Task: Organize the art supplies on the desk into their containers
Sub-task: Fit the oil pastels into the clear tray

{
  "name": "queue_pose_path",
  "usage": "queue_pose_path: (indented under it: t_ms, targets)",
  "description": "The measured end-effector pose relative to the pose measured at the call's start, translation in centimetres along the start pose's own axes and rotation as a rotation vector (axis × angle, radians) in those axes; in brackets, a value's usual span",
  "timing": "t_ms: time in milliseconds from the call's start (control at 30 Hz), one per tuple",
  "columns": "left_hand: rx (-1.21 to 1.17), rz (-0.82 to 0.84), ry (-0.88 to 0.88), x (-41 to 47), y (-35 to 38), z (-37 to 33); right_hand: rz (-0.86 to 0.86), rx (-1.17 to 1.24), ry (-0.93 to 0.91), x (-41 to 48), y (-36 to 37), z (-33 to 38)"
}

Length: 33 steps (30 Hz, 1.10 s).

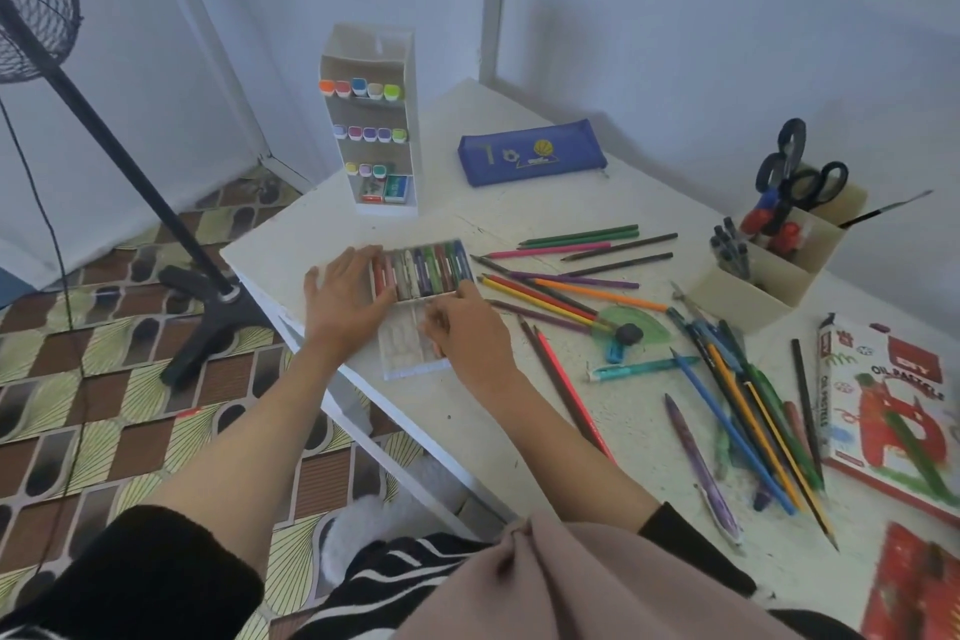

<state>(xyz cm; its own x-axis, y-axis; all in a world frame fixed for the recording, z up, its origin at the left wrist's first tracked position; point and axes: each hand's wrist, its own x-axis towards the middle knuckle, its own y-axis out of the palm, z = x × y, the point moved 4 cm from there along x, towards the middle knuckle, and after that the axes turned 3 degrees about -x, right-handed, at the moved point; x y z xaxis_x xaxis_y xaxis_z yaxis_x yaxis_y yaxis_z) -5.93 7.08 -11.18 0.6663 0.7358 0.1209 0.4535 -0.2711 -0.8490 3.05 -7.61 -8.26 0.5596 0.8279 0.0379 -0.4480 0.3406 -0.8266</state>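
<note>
Because the clear plastic tray of coloured oil pastels [421,270], lying near the left edge of the white desk [467,411], looks light and flexible, support both ends and keep it level. Left hand [348,296] lies straight-fingered on its left end; right hand [467,333] pinches its near edge.
</note>
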Motion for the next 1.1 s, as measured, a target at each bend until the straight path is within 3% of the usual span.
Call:
queue_pose_path:
  t_ms: [167,267,400,500,800,967,1100]
  targets:
    - [0.002,-0.007,-0.012,-0.1,-0.2,-0.2,0.021,0.186,0.014,-0.2,-0.8,-0.8]
    - [-0.001,0.004,-0.011,-0.2,-0.2,-0.3,-0.118,0.271,0.04,-0.6,-4.3,-2.8]
    - [-0.013,0.012,-0.007,-0.1,-0.4,-0.4,-0.329,0.11,0.2,-1.9,-10.6,-8.6]
    - [-0.015,0.021,-0.008,-0.2,-0.3,-0.1,-0.388,-0.018,0.349,-3.3,-14.4,-13.6]
    - [-0.016,0.027,-0.011,-0.1,-0.2,-0.1,-0.244,-0.254,0.66,-5.4,-15.0,-19.6]
    - [-0.008,0.033,-0.007,-0.2,-0.3,-0.3,-0.359,-0.206,0.58,-5.3,-14.9,-18.4]
    - [-0.005,0.034,-0.01,-0.2,-0.2,-0.3,-0.532,0.107,0.393,-5.4,-15.4,-14.7]
